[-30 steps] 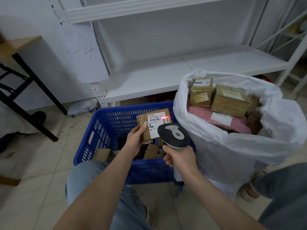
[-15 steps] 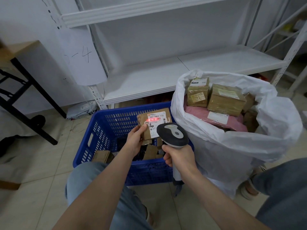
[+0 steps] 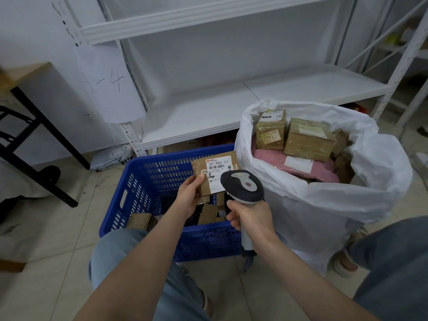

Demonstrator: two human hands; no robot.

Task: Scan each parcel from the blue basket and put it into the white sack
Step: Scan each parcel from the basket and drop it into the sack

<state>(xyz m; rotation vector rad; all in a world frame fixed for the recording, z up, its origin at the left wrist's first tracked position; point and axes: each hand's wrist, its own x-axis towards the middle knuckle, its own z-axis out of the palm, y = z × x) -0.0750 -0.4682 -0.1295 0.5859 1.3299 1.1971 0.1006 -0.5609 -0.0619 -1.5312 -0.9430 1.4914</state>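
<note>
Pinching the parcel's (image 3: 215,172) end farthest from the sack (image 3: 324,216), the left hand (image 3: 188,198) is pointing it sackward; the right hand (image 3: 251,218) is clasping the scanner (image 3: 243,185).

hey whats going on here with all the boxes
A person is partway through a scanning job. The left hand holds a brown parcel, label up, above the blue basket, while the right hand grips a scanner pointed at it. More parcels lie in the basket. The white sack beside it already holds several boxes and a pink bag.
</note>
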